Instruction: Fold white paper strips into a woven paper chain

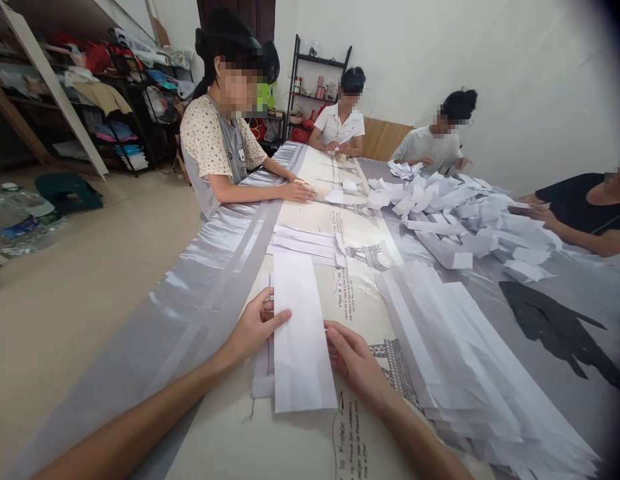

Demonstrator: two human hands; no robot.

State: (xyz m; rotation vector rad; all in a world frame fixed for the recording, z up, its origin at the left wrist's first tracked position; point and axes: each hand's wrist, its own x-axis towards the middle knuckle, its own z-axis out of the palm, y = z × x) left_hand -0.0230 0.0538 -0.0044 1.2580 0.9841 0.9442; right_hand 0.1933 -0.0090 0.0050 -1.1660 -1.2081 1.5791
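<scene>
A long white paper strip (300,333) lies lengthwise on the table in front of me. My left hand (253,327) rests at its left edge, fingers stretched flat onto the paper. My right hand (355,363) is at the strip's right edge, fingers pressed on that edge. A narrower strip (264,373) pokes out from under the left side. A fanned stack of similar white strips (470,373) lies just right of my right hand.
The table (200,293) has a shiny grey cloth and a cream Eiffel-tower print. A heap of folded white papers (455,213) fills the far right. Several other people sit round the table, the nearest (225,143) on the left. Shelves of goods (115,87) stand behind.
</scene>
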